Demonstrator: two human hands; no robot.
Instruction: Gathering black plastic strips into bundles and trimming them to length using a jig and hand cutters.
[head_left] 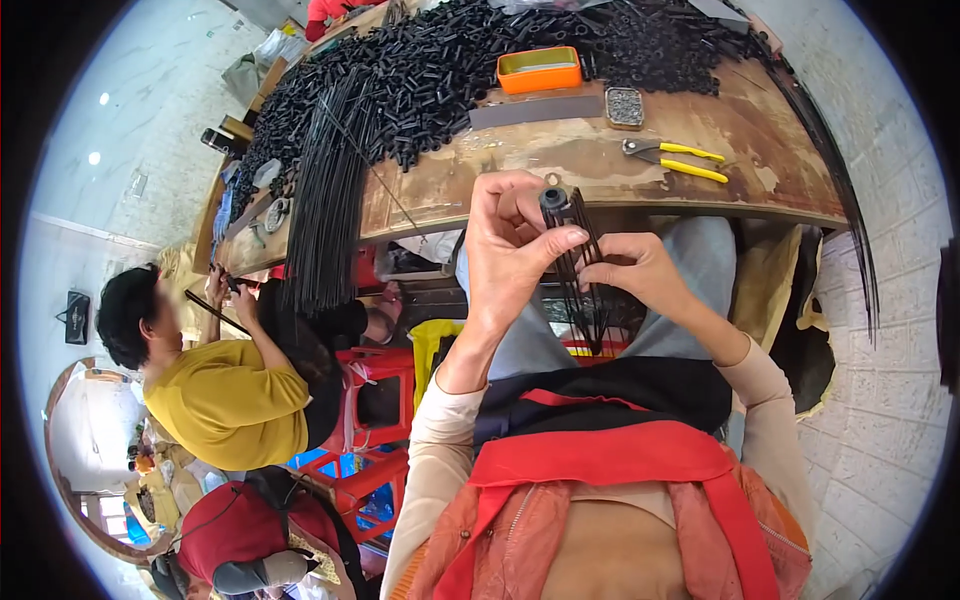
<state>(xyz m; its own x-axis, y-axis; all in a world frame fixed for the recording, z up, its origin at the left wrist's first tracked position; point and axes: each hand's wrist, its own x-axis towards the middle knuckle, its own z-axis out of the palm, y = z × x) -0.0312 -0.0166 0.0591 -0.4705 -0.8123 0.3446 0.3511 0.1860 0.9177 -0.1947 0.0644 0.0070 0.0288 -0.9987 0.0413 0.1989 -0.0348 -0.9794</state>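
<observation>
Holding slim black rods [588, 318] below a cylindrical hub [554, 200]: bare hands [505, 250].

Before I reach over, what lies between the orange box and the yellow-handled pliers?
In the head view, a square container of silvery bits lies between them, with a grey strip's end beside it.

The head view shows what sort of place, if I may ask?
Probably a small assembly workshop: black parts are heaped on a wooden bench, where yellow-handled pliers also lie.
</observation>
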